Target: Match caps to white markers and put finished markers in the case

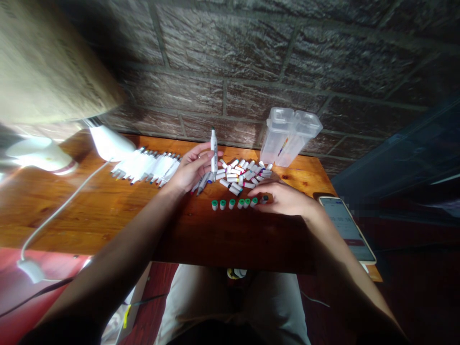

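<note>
And there was the marker [214, 155], a white barrel standing almost upright, its long axis running up through the grip with the dark green tip on top, bare and pointing away from the tabletop. The left hand [192, 167] had it, thumb and fingers closed around the lower barrel. Now the relation that counted: from that grip, the green-topped caps [232, 204] lay below and to the right, on the person's side, standing on end in a short row, so marker and caps shared much the same upright line. The right hand [283, 199] was the nearer one to them, right at the row's far end! Its thumb and index finger were curved and spread, a dark-topped cap [265, 199] showing between them and the last green top by their tips; whether they pinched either one, I couldn't tell. Just right of the left-hand grip sprawled a jumble of loose caps [233, 176], lying every which way; left of it, a bank of white markers [160, 165] lay side by side. Farther out, beyond the jumble to the right, stood the clear plastic case [273, 134], all on the wooden table [233, 239].
</note>
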### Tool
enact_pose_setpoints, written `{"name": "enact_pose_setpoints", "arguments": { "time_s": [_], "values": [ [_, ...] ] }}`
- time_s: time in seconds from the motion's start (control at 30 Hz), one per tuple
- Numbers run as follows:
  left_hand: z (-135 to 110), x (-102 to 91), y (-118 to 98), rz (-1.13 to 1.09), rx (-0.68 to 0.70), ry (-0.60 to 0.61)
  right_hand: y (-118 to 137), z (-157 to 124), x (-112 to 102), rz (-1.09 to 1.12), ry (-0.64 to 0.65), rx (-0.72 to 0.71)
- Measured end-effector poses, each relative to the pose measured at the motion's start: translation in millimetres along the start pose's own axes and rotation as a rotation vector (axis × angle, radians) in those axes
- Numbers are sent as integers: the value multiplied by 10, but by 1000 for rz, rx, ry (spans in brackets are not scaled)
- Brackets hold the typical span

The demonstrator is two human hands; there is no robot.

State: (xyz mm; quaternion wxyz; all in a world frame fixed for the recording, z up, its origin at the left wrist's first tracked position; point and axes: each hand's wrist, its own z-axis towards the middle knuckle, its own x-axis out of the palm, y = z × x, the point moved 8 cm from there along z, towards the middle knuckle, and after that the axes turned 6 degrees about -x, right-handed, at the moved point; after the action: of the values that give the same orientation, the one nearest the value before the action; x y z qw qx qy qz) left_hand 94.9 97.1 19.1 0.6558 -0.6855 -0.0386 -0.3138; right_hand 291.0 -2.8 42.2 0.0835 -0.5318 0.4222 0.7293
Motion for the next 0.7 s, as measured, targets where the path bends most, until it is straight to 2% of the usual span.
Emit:
{"name": "enact_pose_setpoints", "arguments": {
  "time_s": [0.3,0.7],
  "values": [
    [2,-10,-1,13,1,-13,160,106,56,-66,-135,-119],
    [-1,-27,0,36,-1,-30,183,152,130,-30,-138,-159]
  ]
}}
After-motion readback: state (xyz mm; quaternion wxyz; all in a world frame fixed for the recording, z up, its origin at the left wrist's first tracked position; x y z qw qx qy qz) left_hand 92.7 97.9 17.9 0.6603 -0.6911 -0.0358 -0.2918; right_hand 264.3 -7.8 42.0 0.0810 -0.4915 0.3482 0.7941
